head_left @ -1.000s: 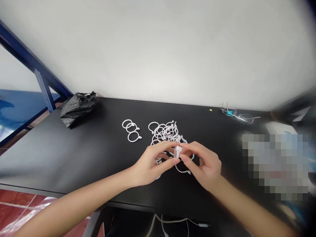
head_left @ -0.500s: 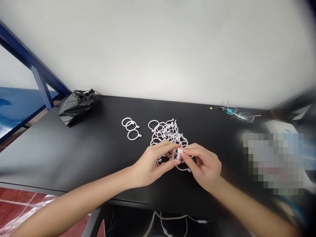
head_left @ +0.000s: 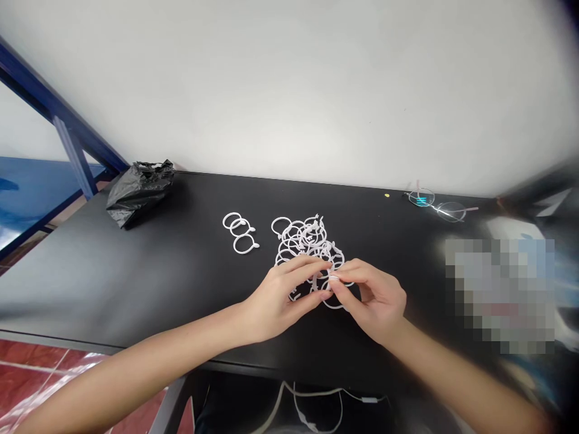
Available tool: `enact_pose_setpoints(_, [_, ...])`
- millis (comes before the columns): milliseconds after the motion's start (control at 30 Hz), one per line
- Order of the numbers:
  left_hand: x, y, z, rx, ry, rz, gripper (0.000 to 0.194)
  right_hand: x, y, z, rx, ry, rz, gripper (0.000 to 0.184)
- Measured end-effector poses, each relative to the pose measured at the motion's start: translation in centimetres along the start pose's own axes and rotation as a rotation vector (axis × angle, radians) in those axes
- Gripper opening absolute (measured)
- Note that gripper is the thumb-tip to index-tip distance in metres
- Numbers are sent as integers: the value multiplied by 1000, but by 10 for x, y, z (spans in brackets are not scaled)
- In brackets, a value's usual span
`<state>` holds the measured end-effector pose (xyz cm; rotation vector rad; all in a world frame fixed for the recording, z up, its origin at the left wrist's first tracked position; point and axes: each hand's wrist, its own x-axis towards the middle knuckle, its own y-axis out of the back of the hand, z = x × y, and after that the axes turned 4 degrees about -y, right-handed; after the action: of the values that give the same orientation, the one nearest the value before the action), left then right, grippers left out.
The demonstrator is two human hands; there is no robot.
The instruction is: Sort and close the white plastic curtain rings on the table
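Note:
Over the front of a pile of white plastic rings (head_left: 296, 242), my two hands meet at one ring (head_left: 333, 278) with a small clasp. My left hand (head_left: 274, 301) has its thumb and fingers curved around the ring's side. With thumb and forefinger, my right hand (head_left: 377, 301) pinches the clasp end. Fingertips hide much of the held ring. Left of the pile lie three more rings (head_left: 245, 252), two of them overlapping, each with a small tab.
A crumpled black plastic bag (head_left: 140, 190) sits at the back left of the black table (head_left: 190, 265). Eyeglasses (head_left: 450, 211) lie at the back right, near a blurred-out object (head_left: 500, 295). White cables (head_left: 316, 395) hang below the front edge. A wall rises behind.
The held ring has turned slightly between my fingers, and my right hand's pinch has shifted a little. The pile and the three separate rings stay as they were.

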<state>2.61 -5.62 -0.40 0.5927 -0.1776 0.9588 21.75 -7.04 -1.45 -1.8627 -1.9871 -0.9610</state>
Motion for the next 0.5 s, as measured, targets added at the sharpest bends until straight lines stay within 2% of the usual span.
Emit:
enact_pose_setpoints(200, [0, 1, 1, 18, -20, -6, 34, 0, 2, 0, -69, 68, 23, 22])
enact_pose_setpoints(367, [2, 6, 2, -69, -28, -105, 34, -1, 2, -2, -33, 56, 18, 20])
enact_pose_setpoints(500, [3, 6, 1, -109, -31, -119, 36, 0, 1, -4, -42, 56, 5, 18])
